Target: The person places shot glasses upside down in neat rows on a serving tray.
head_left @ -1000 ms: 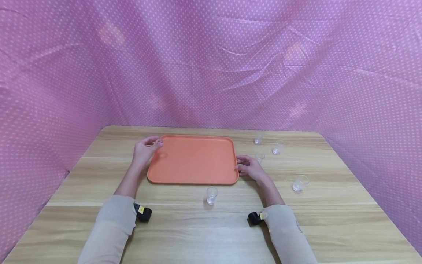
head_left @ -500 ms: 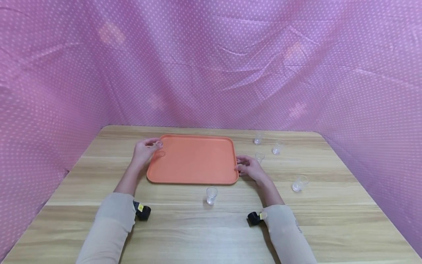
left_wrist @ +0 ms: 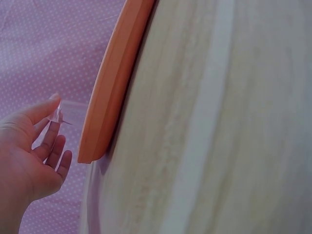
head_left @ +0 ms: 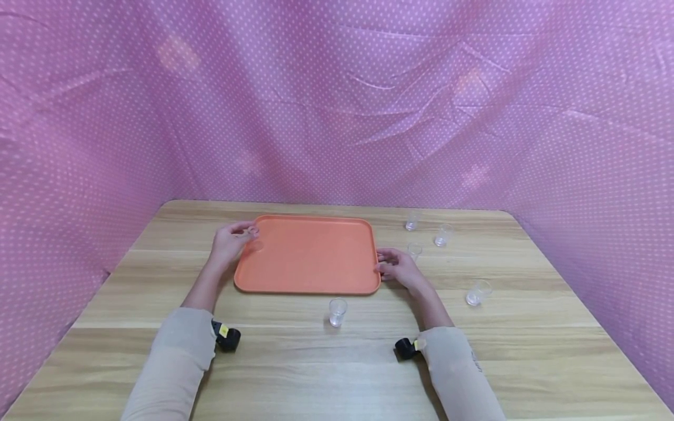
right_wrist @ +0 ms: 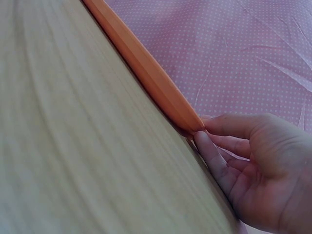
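Note:
An orange rectangular tray (head_left: 310, 257) lies on the wooden table. Over its back left corner my left hand (head_left: 229, 242) pinches a small clear glass (left_wrist: 57, 116) between thumb and fingertips. The glass's faint round rim shows against the tray in the head view. At the tray's right edge, my right hand (head_left: 401, 268) grips the rim, its thumb (right_wrist: 208, 150) on the near side and its other fingers beyond. A further clear glass (head_left: 338, 313) stands upright just in front of the tray.
Several more clear glasses stand right of the tray: one glass (head_left: 412, 221) at the back, another glass (head_left: 442, 235) near it, one glass (head_left: 415, 250) partly behind my right hand, and one glass (head_left: 476, 294) farther right. Pink dotted cloth (head_left: 337, 117) surrounds the table.
My left hand, with the glass, has shifted very slightly left and toward me. The right hand, the tray and the standing glasses keep their places.

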Motion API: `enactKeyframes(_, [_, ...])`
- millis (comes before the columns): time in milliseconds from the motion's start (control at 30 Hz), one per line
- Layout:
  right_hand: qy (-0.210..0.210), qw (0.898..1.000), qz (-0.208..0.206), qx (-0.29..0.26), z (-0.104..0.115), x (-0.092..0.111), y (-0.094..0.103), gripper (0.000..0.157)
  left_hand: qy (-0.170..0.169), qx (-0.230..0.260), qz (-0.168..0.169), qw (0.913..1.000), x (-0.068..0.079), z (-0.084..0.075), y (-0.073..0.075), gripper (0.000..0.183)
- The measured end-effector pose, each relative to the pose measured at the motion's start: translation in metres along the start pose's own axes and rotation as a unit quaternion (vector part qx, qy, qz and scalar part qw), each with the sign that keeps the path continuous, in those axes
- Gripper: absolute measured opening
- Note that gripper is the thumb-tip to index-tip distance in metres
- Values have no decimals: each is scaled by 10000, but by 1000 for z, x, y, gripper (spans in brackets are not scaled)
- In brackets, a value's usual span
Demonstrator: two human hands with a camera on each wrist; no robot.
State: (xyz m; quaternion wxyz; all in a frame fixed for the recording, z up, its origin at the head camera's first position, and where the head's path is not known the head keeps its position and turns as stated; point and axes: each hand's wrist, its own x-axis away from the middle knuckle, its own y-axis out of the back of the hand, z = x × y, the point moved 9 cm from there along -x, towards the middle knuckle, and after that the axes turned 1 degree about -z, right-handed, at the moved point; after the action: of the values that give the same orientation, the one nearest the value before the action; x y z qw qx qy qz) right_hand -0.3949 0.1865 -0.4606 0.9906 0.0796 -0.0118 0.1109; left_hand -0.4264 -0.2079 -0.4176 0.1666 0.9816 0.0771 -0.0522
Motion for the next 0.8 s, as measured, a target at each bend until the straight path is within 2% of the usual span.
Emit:
enactKeyframes(333, [35, 9999, -97, 126, 2, 0, 2, 48, 0, 101, 73, 9999, -2, -1, -4, 41])
enactKeyframes(567, [12, 10000, 15, 8, 5, 0, 0, 49, 222, 275, 207, 9992, 0, -3, -4, 46])
enactKeyframes(633, [40, 10000, 49, -11, 6, 1, -1, 49, 137, 286, 219, 9993, 1, -6, -3, 47])
enactKeyframes(800, [33, 10000, 22, 39, 5, 1, 0, 48, -472, 33, 144, 9988, 5, -28, -4, 47])
